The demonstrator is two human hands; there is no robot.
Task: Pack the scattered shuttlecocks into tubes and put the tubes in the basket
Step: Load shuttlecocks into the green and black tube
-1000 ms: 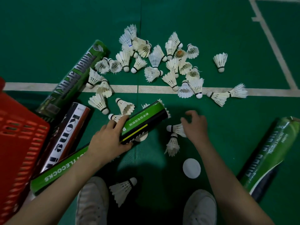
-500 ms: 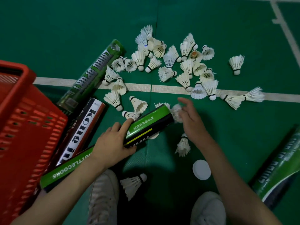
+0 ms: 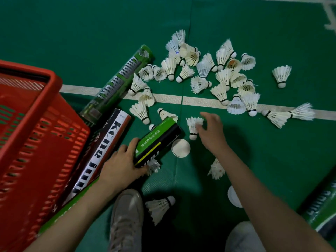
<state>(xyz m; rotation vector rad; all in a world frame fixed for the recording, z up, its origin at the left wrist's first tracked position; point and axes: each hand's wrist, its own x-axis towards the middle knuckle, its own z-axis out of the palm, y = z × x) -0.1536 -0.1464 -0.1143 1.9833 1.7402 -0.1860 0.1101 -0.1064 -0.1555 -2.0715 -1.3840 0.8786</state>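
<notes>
My left hand grips the lower end of a short green and black tube, tilted with its open mouth pointing up and to the right. Just right of that mouth, my right hand pinches the feathers of a white shuttlecock, cork pointing down. Many white shuttlecocks lie scattered on the green floor beyond both hands. The red basket stands at the left.
Beside the basket lie a green tube, a white "Kong" tube and a green tube under my left arm. Another green tube lies at the right. Two white caps, loose shuttlecocks and my shoes are near.
My right hand picked a shuttlecock off the floor and brought it up to the tube's mouth. The view has swung left, showing more of the basket.
</notes>
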